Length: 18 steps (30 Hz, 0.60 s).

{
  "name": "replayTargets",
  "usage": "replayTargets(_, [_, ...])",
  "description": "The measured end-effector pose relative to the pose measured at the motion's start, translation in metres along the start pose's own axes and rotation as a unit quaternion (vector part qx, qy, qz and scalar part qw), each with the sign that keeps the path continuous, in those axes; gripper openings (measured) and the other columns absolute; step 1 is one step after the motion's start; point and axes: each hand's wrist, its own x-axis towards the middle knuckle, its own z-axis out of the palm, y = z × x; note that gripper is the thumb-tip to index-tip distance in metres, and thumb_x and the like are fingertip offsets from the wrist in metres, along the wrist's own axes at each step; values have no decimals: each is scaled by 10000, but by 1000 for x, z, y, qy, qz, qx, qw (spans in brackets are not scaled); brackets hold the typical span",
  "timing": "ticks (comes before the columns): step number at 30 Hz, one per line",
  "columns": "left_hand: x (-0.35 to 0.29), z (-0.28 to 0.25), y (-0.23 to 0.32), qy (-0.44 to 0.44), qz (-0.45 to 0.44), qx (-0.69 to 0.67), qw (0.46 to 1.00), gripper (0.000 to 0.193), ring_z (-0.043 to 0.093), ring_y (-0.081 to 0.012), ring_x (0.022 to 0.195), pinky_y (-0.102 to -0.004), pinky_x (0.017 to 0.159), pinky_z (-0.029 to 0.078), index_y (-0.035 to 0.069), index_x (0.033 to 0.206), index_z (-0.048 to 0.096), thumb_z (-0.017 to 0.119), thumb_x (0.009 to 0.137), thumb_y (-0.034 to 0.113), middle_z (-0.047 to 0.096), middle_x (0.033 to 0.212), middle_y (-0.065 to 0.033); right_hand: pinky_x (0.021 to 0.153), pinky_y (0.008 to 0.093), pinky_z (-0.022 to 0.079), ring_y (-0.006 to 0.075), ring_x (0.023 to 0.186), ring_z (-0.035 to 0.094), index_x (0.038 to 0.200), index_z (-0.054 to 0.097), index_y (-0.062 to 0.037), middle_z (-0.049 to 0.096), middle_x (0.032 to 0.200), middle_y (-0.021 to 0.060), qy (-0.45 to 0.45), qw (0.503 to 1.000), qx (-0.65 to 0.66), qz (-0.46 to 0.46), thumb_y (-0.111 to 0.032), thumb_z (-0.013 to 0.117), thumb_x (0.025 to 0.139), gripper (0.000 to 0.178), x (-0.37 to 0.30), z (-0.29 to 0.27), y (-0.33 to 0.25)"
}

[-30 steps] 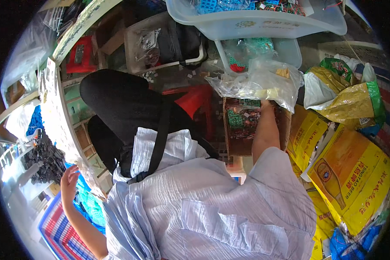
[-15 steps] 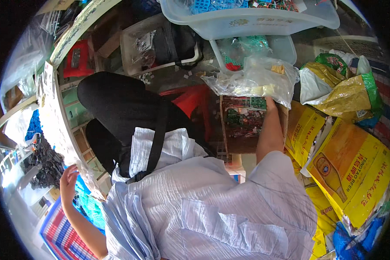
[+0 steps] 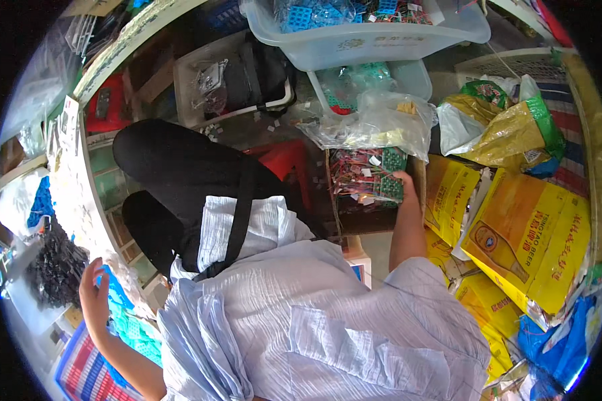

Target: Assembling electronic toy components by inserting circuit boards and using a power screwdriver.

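Observation:
My right hand [image 3: 405, 186] reaches into a cardboard box [image 3: 374, 222] and is closed on the edge of a bundle of green circuit boards [image 3: 389, 190]. Red wires with small white connectors [image 3: 360, 173] fan out to the left of the boards. My fingertips are partly hidden against the bundle. At the left, my left hand [image 3: 95, 294] is held beside the worktable edge, fingers apart and nothing in them. Close to it lie black stringy parts [image 3: 55, 264] and turquoise plastic pieces [image 3: 140, 334].
A clear plastic bag [image 3: 381, 123] drapes over the box's far side. Beyond stand translucent tubs [image 3: 374, 50] of blue and green parts. Yellow cartons [image 3: 525, 234] and a gold-green sack [image 3: 502, 127] crowd the right. A red stool [image 3: 284, 164] is partly behind my leg.
The boards and wires in my right hand have come up higher and more into view in the box. My left hand has dropped slightly. The whole view has shifted a little.

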Motion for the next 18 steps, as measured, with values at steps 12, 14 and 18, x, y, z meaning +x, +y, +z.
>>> replayTargets(12, [12,-18,76,1,151,55,987,387,590,-250,1043,-358,926,446,7,1233,557,559,847,29,600,1196,-128,644,401,559,269,687,651,965,661,-65,682,848,105,57,983,170,-27,-285,673,679,361,-61,30,43])
replayTargets(14, [17,-23,76,-4,167,50,985,405,585,-248,1057,-357,935,442,10,1249,552,553,845,9,597,1216,-129,649,399,559,267,698,652,977,658,-50,683,857,108,26,983,176,-53,-268,669,685,364,-68,13,49])
replayTargets(18, [29,-27,95,-6,228,69,971,393,582,-274,1061,-367,945,432,-7,1235,548,557,844,28,595,1207,-148,677,393,559,259,714,652,946,653,-33,678,850,105,-1,982,177,-58,-221,670,685,323,-104,1,49])
